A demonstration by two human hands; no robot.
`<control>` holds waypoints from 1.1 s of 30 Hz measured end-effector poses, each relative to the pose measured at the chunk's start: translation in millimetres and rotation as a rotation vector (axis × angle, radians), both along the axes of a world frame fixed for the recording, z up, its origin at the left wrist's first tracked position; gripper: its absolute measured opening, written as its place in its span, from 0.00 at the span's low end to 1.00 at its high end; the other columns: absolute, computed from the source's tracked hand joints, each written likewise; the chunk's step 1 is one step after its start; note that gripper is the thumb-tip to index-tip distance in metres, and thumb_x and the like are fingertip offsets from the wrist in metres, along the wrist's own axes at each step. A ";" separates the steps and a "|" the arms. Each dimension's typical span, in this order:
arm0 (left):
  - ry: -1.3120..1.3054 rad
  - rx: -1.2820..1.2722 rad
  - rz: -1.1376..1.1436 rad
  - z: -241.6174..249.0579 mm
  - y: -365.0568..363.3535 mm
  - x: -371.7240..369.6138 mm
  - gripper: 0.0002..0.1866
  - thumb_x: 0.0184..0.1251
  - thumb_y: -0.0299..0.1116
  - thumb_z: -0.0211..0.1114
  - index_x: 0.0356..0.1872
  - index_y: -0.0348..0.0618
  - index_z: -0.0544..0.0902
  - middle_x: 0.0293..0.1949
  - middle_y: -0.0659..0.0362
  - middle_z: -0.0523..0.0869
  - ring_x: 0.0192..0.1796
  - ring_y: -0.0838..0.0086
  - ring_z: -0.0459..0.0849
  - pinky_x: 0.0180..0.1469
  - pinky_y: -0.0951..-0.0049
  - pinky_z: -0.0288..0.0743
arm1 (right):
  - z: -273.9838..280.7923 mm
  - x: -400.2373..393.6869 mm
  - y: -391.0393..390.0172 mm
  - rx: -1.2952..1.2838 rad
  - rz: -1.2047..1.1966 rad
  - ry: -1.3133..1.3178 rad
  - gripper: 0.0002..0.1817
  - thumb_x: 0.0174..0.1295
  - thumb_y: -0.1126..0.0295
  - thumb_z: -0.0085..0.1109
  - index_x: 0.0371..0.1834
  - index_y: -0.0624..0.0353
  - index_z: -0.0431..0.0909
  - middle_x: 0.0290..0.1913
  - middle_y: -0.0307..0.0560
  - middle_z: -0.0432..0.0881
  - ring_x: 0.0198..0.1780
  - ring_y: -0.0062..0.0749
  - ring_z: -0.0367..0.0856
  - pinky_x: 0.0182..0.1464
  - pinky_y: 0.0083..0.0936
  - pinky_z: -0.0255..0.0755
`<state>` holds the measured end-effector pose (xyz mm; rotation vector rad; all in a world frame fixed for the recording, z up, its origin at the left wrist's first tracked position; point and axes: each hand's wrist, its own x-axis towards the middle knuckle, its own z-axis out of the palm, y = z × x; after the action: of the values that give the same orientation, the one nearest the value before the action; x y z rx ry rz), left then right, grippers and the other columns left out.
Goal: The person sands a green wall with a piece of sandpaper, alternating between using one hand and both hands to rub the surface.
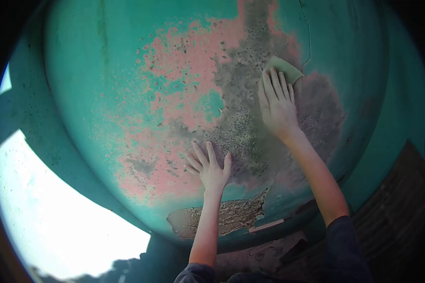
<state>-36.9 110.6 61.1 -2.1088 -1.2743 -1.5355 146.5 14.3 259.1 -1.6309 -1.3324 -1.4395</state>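
Observation:
A curved green painted surface (80,94) fills most of the head view, with worn pink and dark grey patches in its middle. My right hand (279,104) presses a greenish sheet of sandpaper (288,70) flat against the grey patch at the upper right. The sheet's far corner sticks out beyond the fingertips, and the rest is hidden under the hand. Lower and to the left, my left hand (210,167) lies on the surface with its fingers spread and holds nothing. It rests where the pink and grey areas meet.
Below my left hand, a broken-away patch (222,217) shows rough brown material. A thin crack (309,37) runs down the green paint at the upper right. Bright light comes through an opening (56,207) at lower left. Dark ribbed material (392,212) is at lower right.

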 end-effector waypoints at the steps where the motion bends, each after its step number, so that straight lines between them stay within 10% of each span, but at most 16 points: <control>1: -0.001 -0.005 -0.005 0.6 0.1 -0.9 0.45 0.75 0.64 0.55 0.84 0.49 0.54 0.84 0.39 0.40 0.81 0.27 0.33 0.72 0.18 0.27 | -1.1 -6.1 7.1 0.091 0.034 0.074 0.42 0.62 0.60 0.64 0.82 0.42 0.61 0.81 0.41 0.63 0.81 0.43 0.61 0.80 0.52 0.54; 5: 0.022 0.021 0.030 -1.2 4.4 -0.5 0.43 0.77 0.62 0.53 0.84 0.50 0.54 0.84 0.39 0.41 0.81 0.27 0.34 0.72 0.19 0.26 | -15.9 -24.8 -23.0 -0.533 0.299 -0.229 0.38 0.68 0.62 0.57 0.82 0.49 0.59 0.82 0.48 0.61 0.81 0.49 0.59 0.80 0.55 0.52; 9: -0.003 0.004 0.003 -4.0 1.8 -1.7 0.40 0.77 0.61 0.52 0.82 0.52 0.59 0.83 0.39 0.44 0.80 0.26 0.38 0.71 0.18 0.29 | 18.1 -10.5 -6.7 -0.045 0.040 -0.075 0.41 0.61 0.60 0.65 0.81 0.42 0.63 0.81 0.42 0.63 0.80 0.45 0.62 0.79 0.51 0.56; 13: 0.026 0.012 0.029 -3.7 3.2 -1.2 0.40 0.78 0.60 0.50 0.83 0.50 0.57 0.84 0.39 0.42 0.81 0.27 0.35 0.73 0.20 0.26 | 11.2 -26.6 -19.3 -0.480 0.277 -0.283 0.39 0.65 0.65 0.59 0.82 0.49 0.60 0.82 0.47 0.61 0.80 0.51 0.60 0.79 0.54 0.53; 17: 0.004 0.010 0.011 -4.4 2.5 0.3 0.39 0.78 0.60 0.50 0.82 0.50 0.58 0.84 0.39 0.43 0.81 0.27 0.35 0.73 0.20 0.26 | 36.3 -23.3 2.6 -0.016 0.031 -0.038 0.39 0.63 0.65 0.61 0.81 0.43 0.63 0.81 0.42 0.64 0.81 0.46 0.60 0.80 0.53 0.54; 21: -0.051 0.001 -0.031 0.0 2.5 0.3 0.36 0.78 0.59 0.52 0.80 0.53 0.66 0.82 0.39 0.49 0.80 0.24 0.40 0.71 0.16 0.29 | 25.1 -41.0 -2.5 -0.396 0.276 -0.286 0.38 0.66 0.65 0.59 0.81 0.47 0.62 0.82 0.46 0.62 0.81 0.49 0.58 0.80 0.56 0.52; 33: 0.013 0.047 0.033 -6.0 3.6 1.1 0.38 0.78 0.56 0.53 0.82 0.49 0.60 0.83 0.38 0.44 0.81 0.26 0.36 0.73 0.20 0.27 | 47.3 -40.8 6.4 -0.052 0.153 -0.099 0.37 0.67 0.64 0.59 0.81 0.48 0.62 0.80 0.46 0.65 0.80 0.49 0.62 0.78 0.52 0.57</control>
<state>-35.8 114.2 55.1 -2.0551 -1.2502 -1.5201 105.7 20.7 306.4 -1.4718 -1.5268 -1.4201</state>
